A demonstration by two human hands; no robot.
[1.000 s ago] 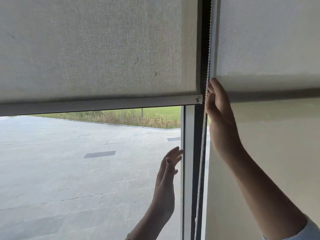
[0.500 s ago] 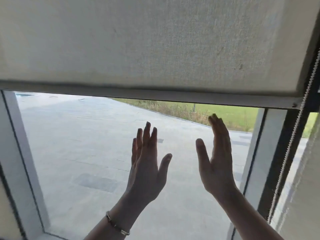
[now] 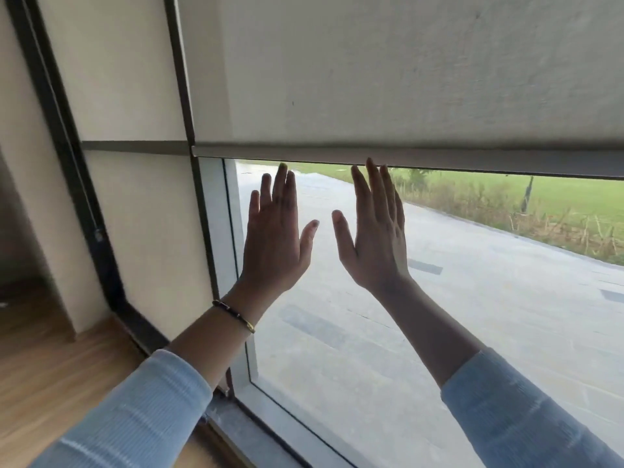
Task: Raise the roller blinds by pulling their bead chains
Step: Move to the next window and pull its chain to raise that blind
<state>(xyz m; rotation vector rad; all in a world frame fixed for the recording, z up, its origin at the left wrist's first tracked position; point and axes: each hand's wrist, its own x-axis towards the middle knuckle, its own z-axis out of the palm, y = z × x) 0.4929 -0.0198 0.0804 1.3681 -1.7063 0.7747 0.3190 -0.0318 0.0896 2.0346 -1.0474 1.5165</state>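
A beige roller blind (image 3: 388,69) covers the upper half of the big window; its bottom bar (image 3: 439,158) hangs across the glass. To its left a second blind (image 3: 128,79) hangs with its bar (image 3: 135,145) at about the same height. My left hand (image 3: 275,238) and my right hand (image 3: 374,238) are both raised in front of the glass, palms forward, fingers spread, holding nothing. Their fingertips reach up to just under the bottom bar. A thin cord or chain (image 3: 81,184) seems to run down the dark frame at the far left.
Dark window frame posts (image 3: 199,204) separate the panes. A wooden floor (image 3: 50,373) lies at the lower left, beside a beige wall (image 3: 20,130). Outside are grey paving and a strip of grass.
My right hand let go of the bead chain on the right post. The view swung left, that chain left the picture, and both open hands came up in front of the glass.
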